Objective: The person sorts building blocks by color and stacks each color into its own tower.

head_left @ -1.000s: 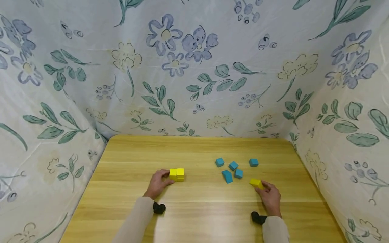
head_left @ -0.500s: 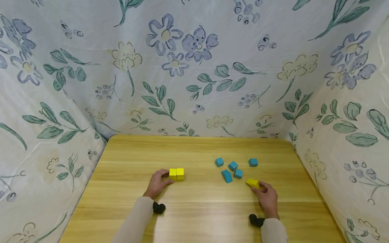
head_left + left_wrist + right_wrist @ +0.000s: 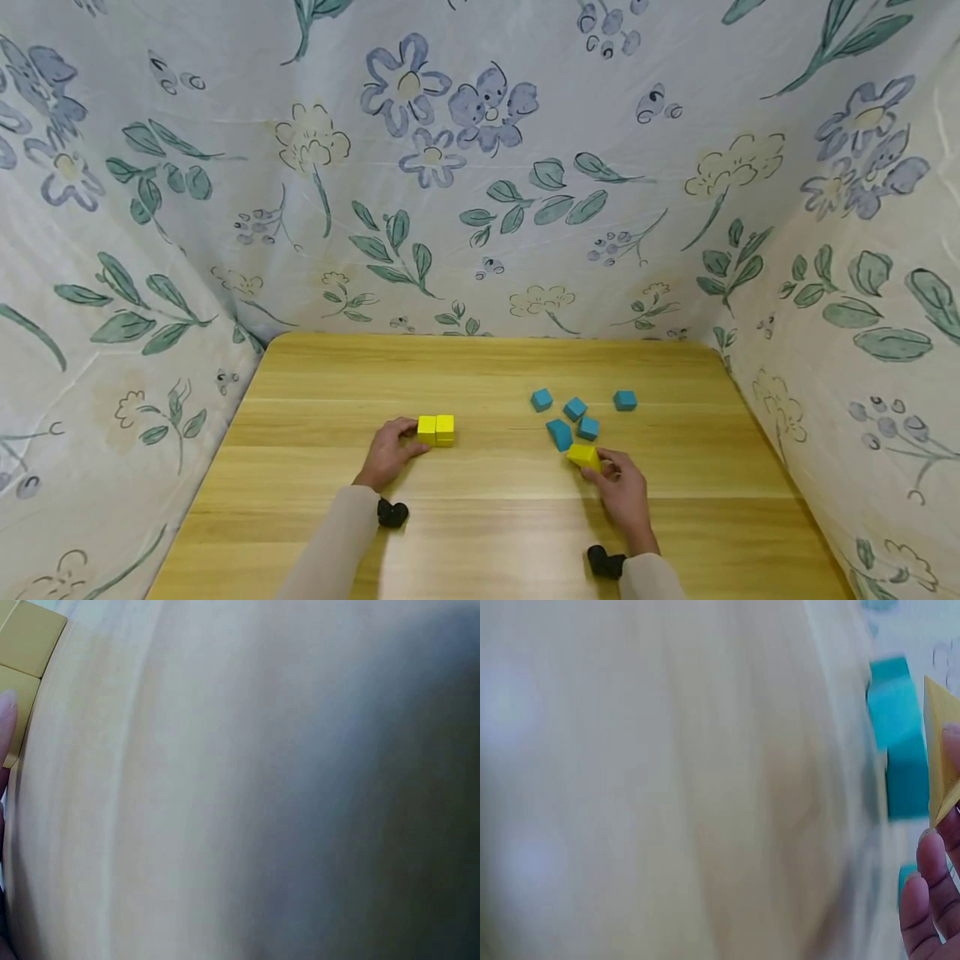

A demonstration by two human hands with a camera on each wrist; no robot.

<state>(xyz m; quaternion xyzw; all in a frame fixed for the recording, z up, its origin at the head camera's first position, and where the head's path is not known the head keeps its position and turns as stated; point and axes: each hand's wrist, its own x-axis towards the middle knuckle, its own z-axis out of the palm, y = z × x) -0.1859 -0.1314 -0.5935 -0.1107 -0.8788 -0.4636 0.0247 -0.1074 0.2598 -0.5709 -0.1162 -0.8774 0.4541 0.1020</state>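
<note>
In the head view two yellow blocks (image 3: 436, 430) stand side by side at centre left. My left hand (image 3: 392, 454) holds the left one, thumb at its near side and fingers behind. The left wrist view catches the yellow blocks (image 3: 26, 637) in its top corner, a fingertip lying on one. My right hand (image 3: 622, 492) pinches a yellow wedge-shaped block (image 3: 583, 456) between thumb and fingers, close to the blue blocks. In the right wrist view that yellow wedge (image 3: 941, 750) shows at the right edge, beside a blue block (image 3: 900, 742).
Several blue blocks lie loose at centre right, among them a blue cube (image 3: 626, 401), another blue cube (image 3: 542, 400) and an angular blue piece (image 3: 559, 435). The wooden table (image 3: 480, 533) backs onto a flowered cloth (image 3: 480, 208), which also hangs at both sides.
My right hand has carried the yellow wedge leftward, from right of the blue blocks to just in front of them. The left hand and its yellow blocks have stayed put.
</note>
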